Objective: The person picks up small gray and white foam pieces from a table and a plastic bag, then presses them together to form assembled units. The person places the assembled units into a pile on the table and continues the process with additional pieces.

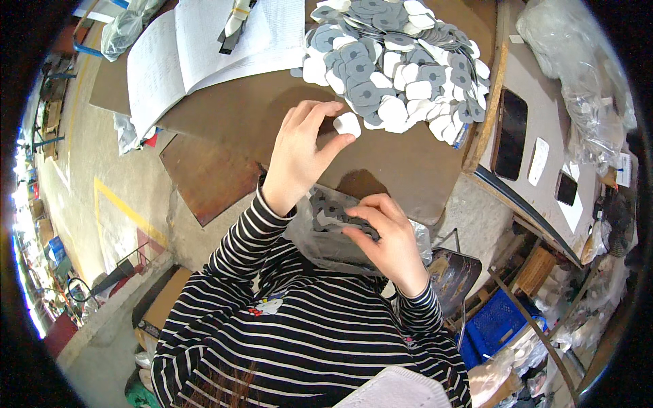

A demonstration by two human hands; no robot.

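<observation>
My left hand (pixel 297 151) is over the brown tabletop, holding a small rounded white pad (pixel 347 125) between thumb and forefinger. Just beyond it is a large heap of grey and white pads (pixel 381 71); the grey ones show a dark round spot. Nearer my body, my right hand (pixel 390 239) reaches over the mouth of a clear plastic bag (pixel 320 246). Its thumb and forefinger are curled round a thin grey pad (pixel 333 219), partly hidden by the fingers. More dark grey pads lie inside the bag.
An open paper notebook (pixel 160 75) lies at the far left with a banded dark and white strip (pixel 235 26) on it. A wooden edge (pixel 491 95) bounds the table's right side. Beyond that are a phone (pixel 510 134), clear plastic (pixel 578 75) and, lower down, a blue crate (pixel 500 319).
</observation>
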